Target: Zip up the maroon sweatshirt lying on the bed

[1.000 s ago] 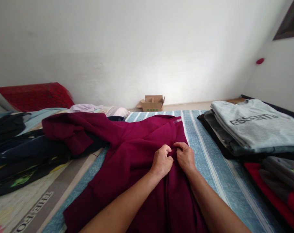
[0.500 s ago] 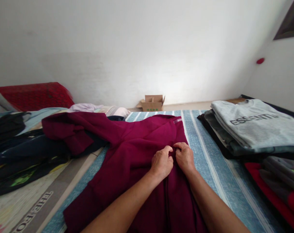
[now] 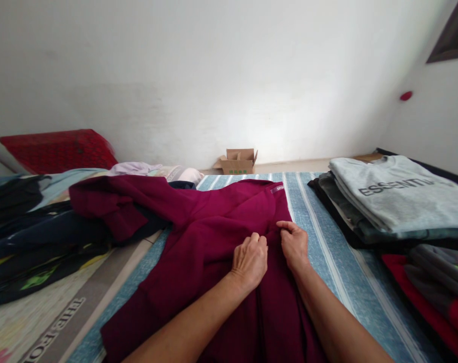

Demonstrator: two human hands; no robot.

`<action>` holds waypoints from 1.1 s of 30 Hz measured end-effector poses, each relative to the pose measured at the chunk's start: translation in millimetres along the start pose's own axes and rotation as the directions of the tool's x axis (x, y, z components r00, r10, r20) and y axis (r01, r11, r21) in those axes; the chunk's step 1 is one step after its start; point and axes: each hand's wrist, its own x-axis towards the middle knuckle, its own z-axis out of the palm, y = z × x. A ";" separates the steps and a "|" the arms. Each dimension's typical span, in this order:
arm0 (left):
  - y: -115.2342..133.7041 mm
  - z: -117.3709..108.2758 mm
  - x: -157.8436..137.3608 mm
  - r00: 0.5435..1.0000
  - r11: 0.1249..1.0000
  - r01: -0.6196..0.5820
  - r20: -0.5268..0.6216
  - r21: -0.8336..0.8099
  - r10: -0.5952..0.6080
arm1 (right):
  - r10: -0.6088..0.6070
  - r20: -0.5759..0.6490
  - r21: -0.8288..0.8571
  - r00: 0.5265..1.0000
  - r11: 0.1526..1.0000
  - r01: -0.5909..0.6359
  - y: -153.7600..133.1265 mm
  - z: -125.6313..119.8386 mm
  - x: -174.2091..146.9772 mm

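A maroon sweatshirt [image 3: 183,242] lies spread over the middle of the bed, with one sleeve [image 3: 111,201] stretched out to the left and a small printed label [image 3: 277,189] near its far right corner. My left hand [image 3: 250,259] is closed, knuckles up, gripping the cloth right of the middle. Just to its right, my right hand [image 3: 294,244] pinches the sweatshirt near its right edge between thumb and fingers. A narrow strip of maroon fabric shows between the two hands. The near end of the garment runs out of view under my forearms.
Folded clothes topped by a grey sweatshirt [image 3: 398,189] are stacked at the right, with red and grey clothes [image 3: 436,282] nearer me. Dark clothes [image 3: 55,232] lie heaped at the left. Beyond the blue striped sheet [image 3: 323,242] stands a cardboard box [image 3: 238,162] by the wall.
My hands have drawn a little apart: the right shifted slightly right, the left slightly down and left, its fingers curled in more. The sweatshirt lies nearly the same.
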 end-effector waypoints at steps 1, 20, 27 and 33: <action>-0.4 0.1 -0.5 1.000 1.000 0.005 -0.009 -0.015 -0.005 | 0.029 -0.015 0.024 0.999 0.999 -0.029 0.5 -0.2 -0.1; -14.8 8.9 7.8 0.984 0.755 0.084 -0.066 -0.650 -0.166 | -0.029 0.089 -0.027 0.996 0.999 0.031 -7.7 -1.5 -2.0; -12.9 1.0 24.6 0.995 0.777 0.102 0.050 -0.621 -0.090 | -0.026 0.088 -0.059 0.996 0.998 0.031 -5.8 -2.2 -1.8; -4.9 -6.5 28.5 1.000 0.977 0.017 0.018 -0.211 -0.013 | -0.055 0.109 -0.090 0.992 0.994 0.065 -3.7 -2.1 -1.2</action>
